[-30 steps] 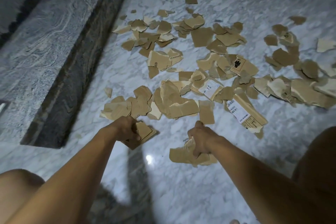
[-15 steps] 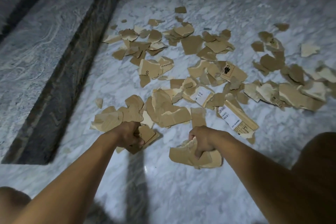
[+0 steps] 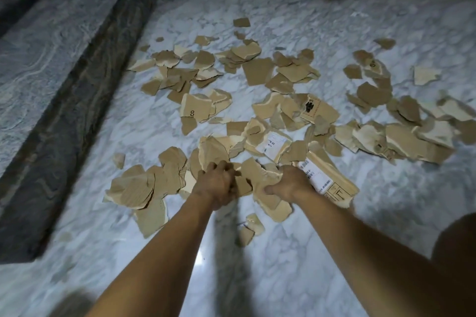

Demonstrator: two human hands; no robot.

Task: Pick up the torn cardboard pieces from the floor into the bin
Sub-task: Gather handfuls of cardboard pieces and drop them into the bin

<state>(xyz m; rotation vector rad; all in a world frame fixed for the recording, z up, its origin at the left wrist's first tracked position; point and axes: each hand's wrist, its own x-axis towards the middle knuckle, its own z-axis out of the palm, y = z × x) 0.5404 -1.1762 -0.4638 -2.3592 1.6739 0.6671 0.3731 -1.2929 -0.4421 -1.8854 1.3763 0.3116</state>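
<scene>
Gathering torn cardboard pieces (image 3: 257, 72) off the marble floor (image 3: 283, 265).
Gripping one crumpled bunch (image 3: 260, 177) with left hand (image 3: 217, 185) and right hand (image 3: 288, 184), fingers curled round it, at the spread's near edge; strewn elsewhere across mid-floor toward the right edge.

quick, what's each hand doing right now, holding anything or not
left hand: closed, gripping cardboard pieces
right hand: closed, gripping a cardboard bunch
</scene>
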